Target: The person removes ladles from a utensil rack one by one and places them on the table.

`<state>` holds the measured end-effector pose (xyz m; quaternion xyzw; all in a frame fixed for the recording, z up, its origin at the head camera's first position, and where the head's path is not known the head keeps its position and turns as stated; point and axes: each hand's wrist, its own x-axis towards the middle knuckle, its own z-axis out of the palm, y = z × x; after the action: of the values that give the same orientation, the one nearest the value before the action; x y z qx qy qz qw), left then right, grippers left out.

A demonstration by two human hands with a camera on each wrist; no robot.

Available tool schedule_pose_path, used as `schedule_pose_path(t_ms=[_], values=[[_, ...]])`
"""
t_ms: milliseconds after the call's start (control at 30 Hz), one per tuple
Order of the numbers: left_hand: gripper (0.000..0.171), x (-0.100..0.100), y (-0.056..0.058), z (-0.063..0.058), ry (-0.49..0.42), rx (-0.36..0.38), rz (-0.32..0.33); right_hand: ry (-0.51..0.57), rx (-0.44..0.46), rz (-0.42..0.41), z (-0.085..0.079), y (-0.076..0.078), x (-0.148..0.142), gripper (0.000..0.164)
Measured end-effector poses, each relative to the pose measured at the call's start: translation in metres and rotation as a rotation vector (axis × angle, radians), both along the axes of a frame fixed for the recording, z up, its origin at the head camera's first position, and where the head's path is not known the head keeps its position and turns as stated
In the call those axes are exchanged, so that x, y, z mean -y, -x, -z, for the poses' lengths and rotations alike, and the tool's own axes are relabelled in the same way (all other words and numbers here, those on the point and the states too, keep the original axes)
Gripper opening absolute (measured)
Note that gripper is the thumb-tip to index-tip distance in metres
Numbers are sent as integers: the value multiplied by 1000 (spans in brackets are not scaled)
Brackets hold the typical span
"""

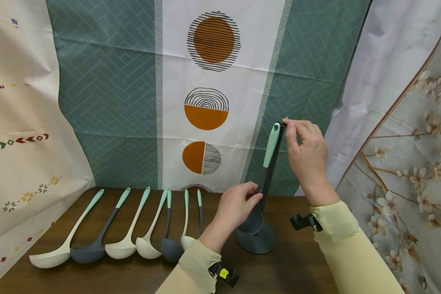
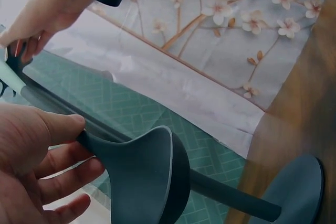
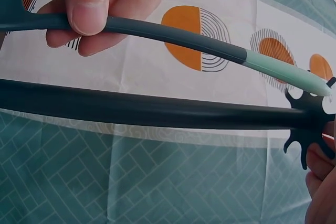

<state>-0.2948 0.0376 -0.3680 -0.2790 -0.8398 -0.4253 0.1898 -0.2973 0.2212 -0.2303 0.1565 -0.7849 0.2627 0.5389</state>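
A dark grey ladle (image 2: 142,179) with a mint handle end (image 1: 271,147) stands nearly upright, bowl down, alongside a dark utensil stand (image 1: 259,244). My left hand (image 1: 236,205) pinches its grey handle just above the bowl, between thumb and fingers. Up at the stand's top, my right hand (image 1: 306,149) grips the star-shaped hook rack (image 3: 310,114). The handle's holed tip meets one of the hooks; I cannot tell whether the hook passes through the hole. In the right wrist view the stand's pole (image 3: 157,109) runs beside the ladle, with a gap between them.
Several mint-ended ladles lie in a row on the brown table (image 1: 286,261), some with a cream bowl (image 1: 123,249), others with a grey bowl (image 1: 88,254). A patterned curtain (image 1: 106,102) hangs behind; floral cloth (image 1: 415,183) borders the right side.
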Motion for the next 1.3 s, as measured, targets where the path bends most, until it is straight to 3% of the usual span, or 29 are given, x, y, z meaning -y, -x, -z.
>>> schedule_pose_path(t_ms=[600,1300], values=[[21,3,-7,-9,5,-41,9,4,-1,6,-1,0,0,40],[22,7,-7,-9,-6,-39,24,6,16,14,-1,0,1,39]])
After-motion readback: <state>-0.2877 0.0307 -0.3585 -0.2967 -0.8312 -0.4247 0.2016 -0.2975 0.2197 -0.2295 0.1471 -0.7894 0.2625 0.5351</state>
